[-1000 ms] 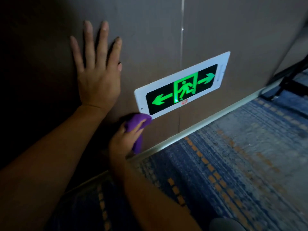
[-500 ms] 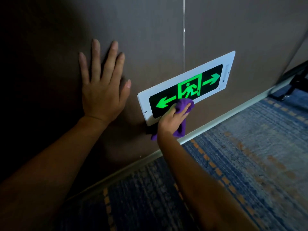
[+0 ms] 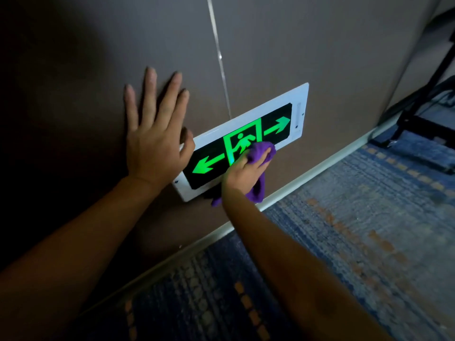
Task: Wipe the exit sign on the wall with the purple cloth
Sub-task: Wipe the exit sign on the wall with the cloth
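Observation:
A white-framed exit sign point(image 3: 275, 116) with glowing green arrows and a running figure is fixed low on the brown wall. My right hand point(image 3: 245, 172) presses a purple cloth point(image 3: 261, 152) against the sign's lower middle, just right of the figure; the cloth's tail hangs below my wrist. My left hand point(image 3: 154, 134) lies flat on the wall with fingers spread, its thumb over the sign's upper left corner. The hand and cloth hide part of the sign's bottom edge.
A pale skirting board point(image 3: 295, 188) runs along the foot of the wall. Blue patterned carpet point(image 3: 357, 230) covers the floor. A black metal stand with cables point(image 3: 423, 112) sits at the far right. A thin vertical seam point(image 3: 219, 55) splits the wall above the sign.
My right hand moved the cloth from below the sign's left corner up onto its face and rightwards. The view has closed in on the sign, and my left hand now overlaps its corner.

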The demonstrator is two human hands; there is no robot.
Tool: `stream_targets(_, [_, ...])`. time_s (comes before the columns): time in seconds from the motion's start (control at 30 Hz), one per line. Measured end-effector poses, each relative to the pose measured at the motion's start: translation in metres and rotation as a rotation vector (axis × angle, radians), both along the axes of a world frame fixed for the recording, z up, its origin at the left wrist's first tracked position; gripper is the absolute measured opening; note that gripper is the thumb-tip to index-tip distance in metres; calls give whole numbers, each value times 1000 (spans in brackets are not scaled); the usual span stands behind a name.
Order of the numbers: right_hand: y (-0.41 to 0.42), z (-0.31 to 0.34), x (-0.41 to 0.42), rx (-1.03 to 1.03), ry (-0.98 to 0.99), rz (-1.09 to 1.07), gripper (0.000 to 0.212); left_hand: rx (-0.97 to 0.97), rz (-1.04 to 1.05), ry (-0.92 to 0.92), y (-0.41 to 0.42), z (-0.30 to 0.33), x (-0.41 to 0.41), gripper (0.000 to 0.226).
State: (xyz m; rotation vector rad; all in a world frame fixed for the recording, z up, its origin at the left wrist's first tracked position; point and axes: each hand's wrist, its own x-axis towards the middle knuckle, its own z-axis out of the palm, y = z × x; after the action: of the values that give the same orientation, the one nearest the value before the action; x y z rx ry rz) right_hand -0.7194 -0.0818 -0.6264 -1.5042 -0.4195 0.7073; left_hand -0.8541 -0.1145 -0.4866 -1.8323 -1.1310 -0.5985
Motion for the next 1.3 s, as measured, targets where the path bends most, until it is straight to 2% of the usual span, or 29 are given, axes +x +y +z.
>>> stream_targets(0.2, [38, -10, 72, 38, -8, -77, 62, 20, 21, 31, 7, -7, -1, 62])
stream_targets(0.33, [10, -5, 25, 85, 32, -18, 70, -14, 39, 0, 5, -5, 13, 66])
stream_targets(0.43, [-28, -3, -26, 112, -70, 99, 72, -38, -49, 81, 16, 7, 56, 68])
stream_targets(0.5, [-31, -7, -26, 84, -77, 159, 69, -58, -114, 157, 29, 20, 91, 68])
stream_targets(0.7, [37, 10, 84, -2, 4, -58, 63, -7, -104, 346, 66, 27, 109, 66])
stream_targets(0.93, [74, 25, 146, 85, 27, -166, 58, 21, -151, 347, 74, 23, 104, 61])
stream_targets(1.17, [24, 26, 82, 316, -308, 91, 68, 25, -268, 293, 74, 27, 106, 53])
stream_targets(1.3, [42, 66, 114, 430, -456, 39, 71, 34, -270, 307, 71, 40, 82, 58])
